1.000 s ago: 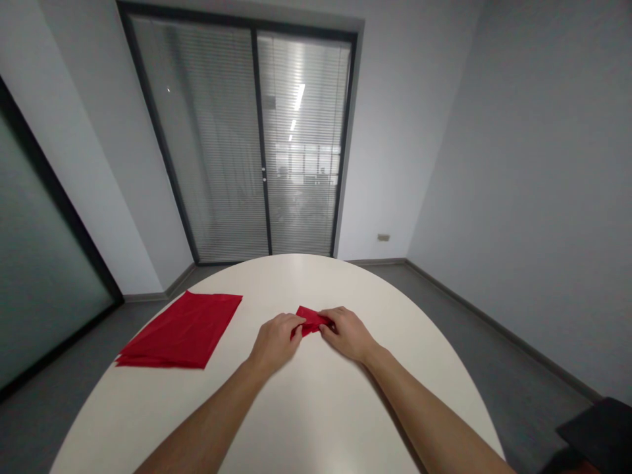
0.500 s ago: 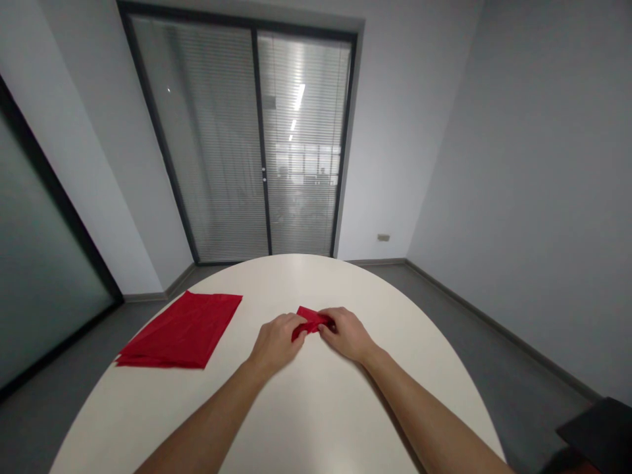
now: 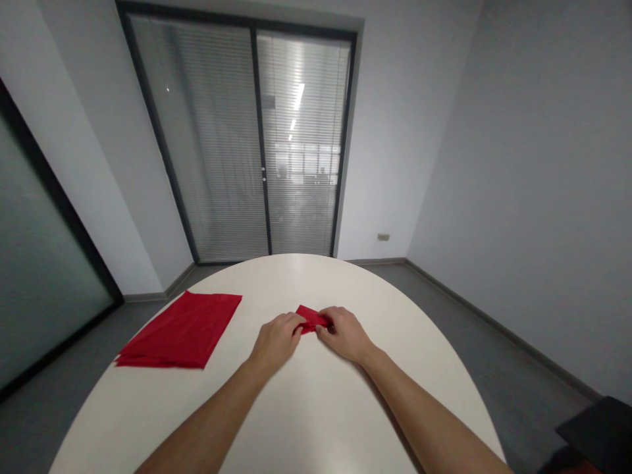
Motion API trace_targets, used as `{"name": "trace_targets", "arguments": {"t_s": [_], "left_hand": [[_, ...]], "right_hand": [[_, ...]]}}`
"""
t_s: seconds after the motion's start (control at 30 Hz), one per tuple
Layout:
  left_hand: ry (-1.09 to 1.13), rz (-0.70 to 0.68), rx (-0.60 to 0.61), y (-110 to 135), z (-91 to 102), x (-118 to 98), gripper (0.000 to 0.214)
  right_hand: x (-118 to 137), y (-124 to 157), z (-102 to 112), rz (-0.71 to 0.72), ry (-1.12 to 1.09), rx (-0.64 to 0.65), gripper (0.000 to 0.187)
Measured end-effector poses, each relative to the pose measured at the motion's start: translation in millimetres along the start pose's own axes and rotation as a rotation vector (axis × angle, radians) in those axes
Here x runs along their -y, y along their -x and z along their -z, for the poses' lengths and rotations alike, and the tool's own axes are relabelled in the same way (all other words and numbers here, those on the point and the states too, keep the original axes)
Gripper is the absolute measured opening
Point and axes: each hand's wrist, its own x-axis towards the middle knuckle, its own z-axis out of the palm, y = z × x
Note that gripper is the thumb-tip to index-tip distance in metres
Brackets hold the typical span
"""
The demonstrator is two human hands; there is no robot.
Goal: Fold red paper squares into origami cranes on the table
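Note:
A small folded red cloth (image 3: 311, 317) lies on the white table (image 3: 316, 408), partly hidden by my fingers. On its left side my left hand (image 3: 279, 339) grips the near edge between thumb and fingers. My right hand (image 3: 343, 332) pinches the right side, thumb underneath at the near edge and fingers over the top. One corner of the cloth points away from me between the two hands. Farther left, a stack of flat red cloths (image 3: 185, 329) sits near the table's edge, apart from both hands.
The table has a rounded far edge. Beyond it stand a glass door with blinds (image 3: 222, 145) and a pale wall with a socket (image 3: 383, 237). A black object (image 3: 600, 431), perhaps a seat, is at the lower right, off the table.
My left thumb has shifted slightly up and in along the cloth's near edge, and my right thumb has moved a little left. The stack of red cloths is unmoved.

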Motion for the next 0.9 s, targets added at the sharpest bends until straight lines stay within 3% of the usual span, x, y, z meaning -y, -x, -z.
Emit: {"name": "trace_targets", "arguments": {"t_s": [0.3, 0.9], "left_hand": [[-0.066, -0.026, 0.041, -0.8, -0.8, -0.7, 0.037], [-0.101, -0.039, -0.011, -2.0, -4.3, 2.4, 0.024]], "right_hand": [[-2.7, -2.5, -11.4, -0.025, -0.004, -0.066, 0.021], [6.8, -2.6, -13.3, -0.034, -0.045, -0.109, 0.01]]}}
